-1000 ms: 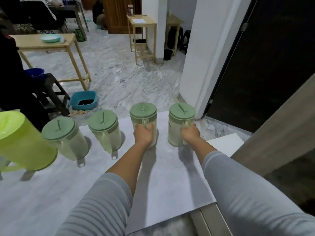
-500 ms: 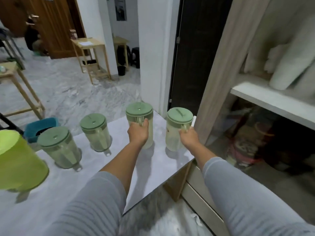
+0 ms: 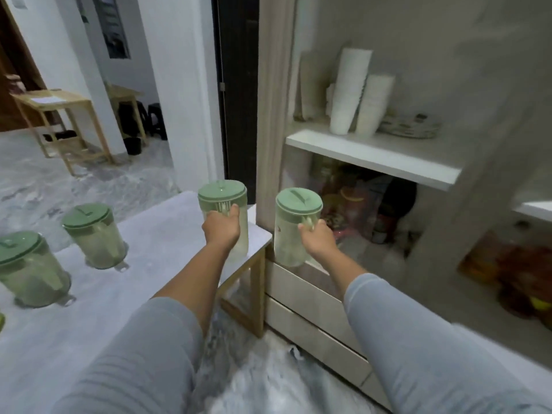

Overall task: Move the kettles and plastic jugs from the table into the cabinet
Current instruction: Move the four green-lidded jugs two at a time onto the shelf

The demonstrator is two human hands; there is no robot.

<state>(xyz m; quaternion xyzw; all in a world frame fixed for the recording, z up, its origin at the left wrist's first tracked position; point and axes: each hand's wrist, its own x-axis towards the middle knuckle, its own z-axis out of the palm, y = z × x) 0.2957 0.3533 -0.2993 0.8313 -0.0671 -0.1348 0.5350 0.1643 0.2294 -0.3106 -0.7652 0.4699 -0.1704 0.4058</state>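
Two stacks of white cups (image 3: 360, 94) stand on a white shelf (image 3: 373, 158) at two o'clock, with a patterned plate (image 3: 410, 127) just beside them to the right. A wooden side table (image 3: 64, 127) carrying a sheet of paper (image 3: 44, 99) stands at ten o'clock on the marbled floor (image 3: 74, 189). Dark stools (image 3: 143, 118) sit behind it.

Soft, even indoor light with a cool cast, fairly dim; its source is out of view. Faint shadows lie under the jugs on the table (image 3: 155, 234). Motion blur smears the cabinet (image 3: 373, 156) and floor (image 3: 268, 383). Wide-angle distortion bends the walls and stretches the sleeves at the bottom edge.
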